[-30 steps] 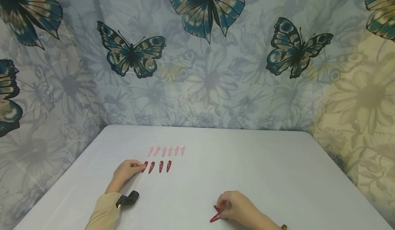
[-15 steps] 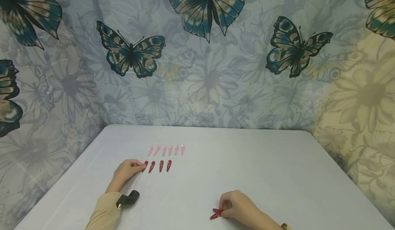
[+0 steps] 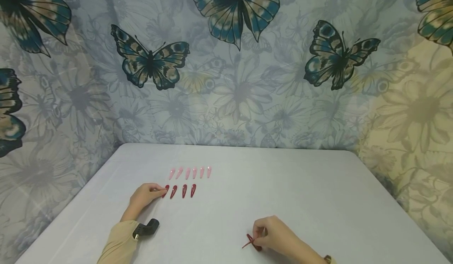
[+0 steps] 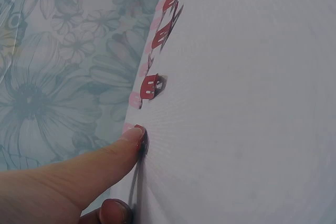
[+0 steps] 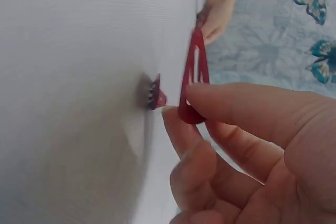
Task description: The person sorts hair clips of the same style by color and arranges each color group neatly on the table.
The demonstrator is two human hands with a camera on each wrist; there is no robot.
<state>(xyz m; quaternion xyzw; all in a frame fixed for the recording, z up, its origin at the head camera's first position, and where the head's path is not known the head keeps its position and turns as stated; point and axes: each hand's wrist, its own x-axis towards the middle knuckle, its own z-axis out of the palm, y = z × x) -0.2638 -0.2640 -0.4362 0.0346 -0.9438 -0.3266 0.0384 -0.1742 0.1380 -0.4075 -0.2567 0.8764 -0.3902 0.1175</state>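
Far to the left, my left hand [image 3: 143,196] pinches the leftmost dark red snap hair clip between thumb and finger; in the left wrist view the thumb [image 4: 113,158] covers most of that clip. More dark red clips stand in a row beside it, such as a clip [image 3: 184,191] in the head view. Near the table's front, my right hand [image 3: 274,232] holds another red snap hair clip [image 5: 189,114] between thumb and fingers. Close to those fingertips, a further red clip [image 5: 161,99] lies on the table, apart from the held one in the right wrist view.
Behind the red row runs a row of several pink hair clips [image 3: 188,173]. Everything lies on a white table [image 3: 318,193] backed by a butterfly-print cloth [image 3: 244,95]. A black device [image 3: 148,228] is strapped to the left wrist.
My right hand has moved slightly up and turned the red clip it holds, so the two clips near it cross at a different angle. My left hand stays in place.
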